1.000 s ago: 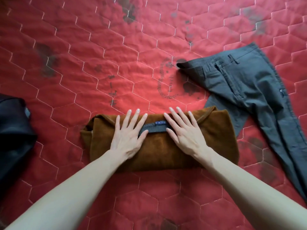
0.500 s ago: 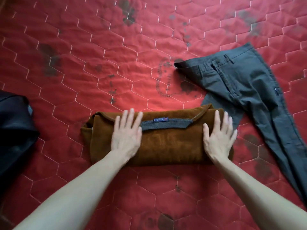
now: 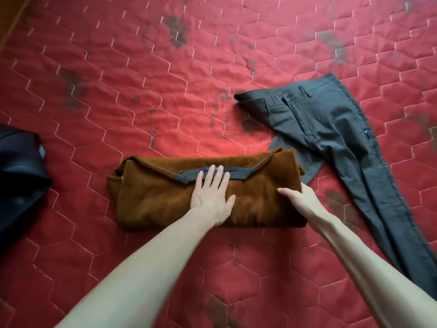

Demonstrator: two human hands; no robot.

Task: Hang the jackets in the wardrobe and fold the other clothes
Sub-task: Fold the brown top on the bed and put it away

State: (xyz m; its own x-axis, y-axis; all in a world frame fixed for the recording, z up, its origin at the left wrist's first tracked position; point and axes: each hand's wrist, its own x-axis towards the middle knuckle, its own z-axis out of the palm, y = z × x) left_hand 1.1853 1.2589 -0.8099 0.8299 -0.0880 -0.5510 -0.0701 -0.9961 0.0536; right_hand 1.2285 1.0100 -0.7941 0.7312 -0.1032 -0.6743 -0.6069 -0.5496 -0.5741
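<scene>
Head view, left to right: dark garment bunched at the left edge of the red quilt, well apart from the work. Brown sweater folded mid-quilt, long axis running left-right. Left hand flat on its centre, fingers straight and close together, tips on the grey collar. Right hand at the sweater's right end, thumb on top; fingers hidden at the edge, so can't tell if it grips. Grey trousers unfolded, just right, waist corner under the sweater. Likely next: right end folds leftward over the pinned centre; right hand nearer.
</scene>
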